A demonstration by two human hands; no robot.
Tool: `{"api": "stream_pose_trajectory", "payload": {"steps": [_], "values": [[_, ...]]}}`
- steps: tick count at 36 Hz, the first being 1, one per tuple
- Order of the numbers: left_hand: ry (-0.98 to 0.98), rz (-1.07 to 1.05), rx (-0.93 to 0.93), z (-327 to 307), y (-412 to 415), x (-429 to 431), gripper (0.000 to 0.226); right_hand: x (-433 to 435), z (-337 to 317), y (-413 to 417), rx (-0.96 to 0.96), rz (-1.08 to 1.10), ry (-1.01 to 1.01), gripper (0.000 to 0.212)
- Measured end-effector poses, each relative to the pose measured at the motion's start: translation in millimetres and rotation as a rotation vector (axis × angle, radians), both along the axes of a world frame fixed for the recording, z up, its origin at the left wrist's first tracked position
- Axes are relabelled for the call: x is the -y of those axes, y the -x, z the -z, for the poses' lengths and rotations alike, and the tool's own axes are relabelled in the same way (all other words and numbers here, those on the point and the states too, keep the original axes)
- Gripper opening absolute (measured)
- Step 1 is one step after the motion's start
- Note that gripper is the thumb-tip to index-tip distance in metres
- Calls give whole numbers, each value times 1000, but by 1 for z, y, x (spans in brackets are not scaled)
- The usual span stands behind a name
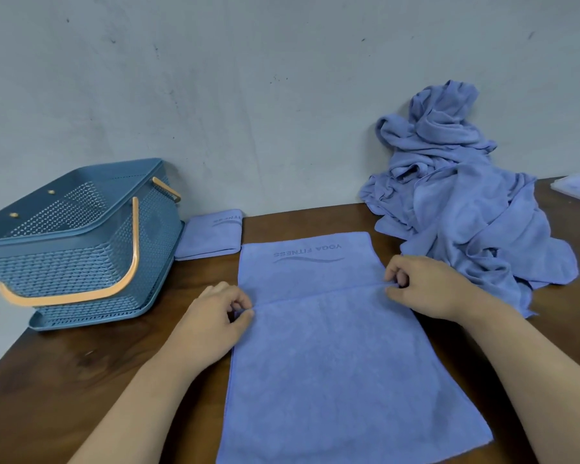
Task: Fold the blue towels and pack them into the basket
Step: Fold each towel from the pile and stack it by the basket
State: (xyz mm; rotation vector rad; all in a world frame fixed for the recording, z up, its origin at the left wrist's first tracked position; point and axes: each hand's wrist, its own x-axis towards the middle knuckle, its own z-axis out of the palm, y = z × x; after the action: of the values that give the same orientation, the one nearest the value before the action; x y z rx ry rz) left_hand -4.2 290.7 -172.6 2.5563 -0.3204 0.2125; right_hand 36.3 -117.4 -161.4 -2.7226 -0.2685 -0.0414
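Blue towel [332,346] lay flat on the tabletop [81,380], left hand [215,324] and right hand [426,284] each pinching its folded edge, likely to align it.

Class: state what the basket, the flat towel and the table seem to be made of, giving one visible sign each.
Basket: probably moulded plastic, matt blue; its walls are evenly perforated in a woven pattern.
Flat towel: soft cloth, perhaps microfibre; fine nap, limp fold.
Table: dark wood or wood-look laminate; grain shows.
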Motion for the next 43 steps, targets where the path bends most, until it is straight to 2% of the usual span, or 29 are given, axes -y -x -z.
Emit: {"api": "stream_pose_trajectory", "payload": {"steps": [7, 13, 15, 17, 19, 23, 25, 29, 35, 39, 43], "values": [[-3, -20, -68, -3, 0, 4, 15, -2, -2, -3, -57, -2, 7, 15], [316, 39, -110, -2, -6, -4, 10, 2, -6, 0, -68, -78, -176, 17], [368, 78, -134, 0, -9, -9, 18, 4, -10, 2, -83, -123, -279, 20], [366, 83, -164, 1, -12, -15, 27, 6, -15, 4, -106, -154, -378, 23], [353, 79, -197, 2, -14, -21, 26, 9, -19, 6, -148, -192, -431, 21], [275, 95, -207, 4, -15, -27, 21, 12, -21, 8, -219, -233, -424, 13], [215, 95, -221, 6, -14, -28, 27, 11, -22, 9, -205, -215, -416, 16], [238, 147, -279, 4, -11, -28, 22, 10, -23, 10, -196, -173, -383, 25], [231, 185, -201, 1, -5, -22, 17, 10, -23, 12, -225, -143, -409, 30], [328, 136, -191, -9, -2, -19, 20, 10, -24, 12, -182, -108, -598, 28], [602, 137, -135, -26, 5, -17, 12, 6, -32, 15, -107, -93, -881, 31]]}}
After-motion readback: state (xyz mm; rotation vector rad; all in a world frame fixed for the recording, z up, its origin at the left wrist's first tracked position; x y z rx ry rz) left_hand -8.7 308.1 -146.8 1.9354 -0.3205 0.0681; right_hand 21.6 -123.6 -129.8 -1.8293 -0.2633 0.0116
